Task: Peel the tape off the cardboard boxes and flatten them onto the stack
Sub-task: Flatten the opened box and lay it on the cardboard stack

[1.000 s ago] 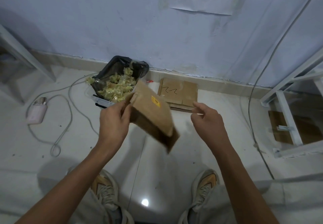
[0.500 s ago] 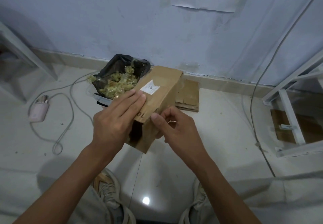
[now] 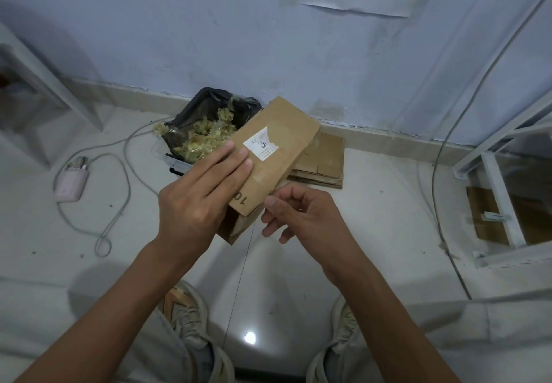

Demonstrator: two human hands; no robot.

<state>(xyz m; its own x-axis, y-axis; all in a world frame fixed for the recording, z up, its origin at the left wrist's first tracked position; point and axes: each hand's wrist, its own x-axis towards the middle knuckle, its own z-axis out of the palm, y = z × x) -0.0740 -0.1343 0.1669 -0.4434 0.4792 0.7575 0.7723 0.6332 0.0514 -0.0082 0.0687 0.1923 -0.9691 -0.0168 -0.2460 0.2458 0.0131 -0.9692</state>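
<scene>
Glossy white tile floor [image 3: 373, 233], pale blue wall.
Left hand [image 3: 195, 200] flat on brown cardboard box [image 3: 277, 149], fingers straight; right hand [image 3: 301, 215] pinching its near edge; flattened stack [image 3: 325, 161] by the skirting.

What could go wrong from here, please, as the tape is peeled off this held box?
The left hand only lays straight fingers on the cardboard box, so a hard pull by the right hand may tug it loose. The peeled tape could also miss the bag-lined bin, which looks nearly full.
</scene>
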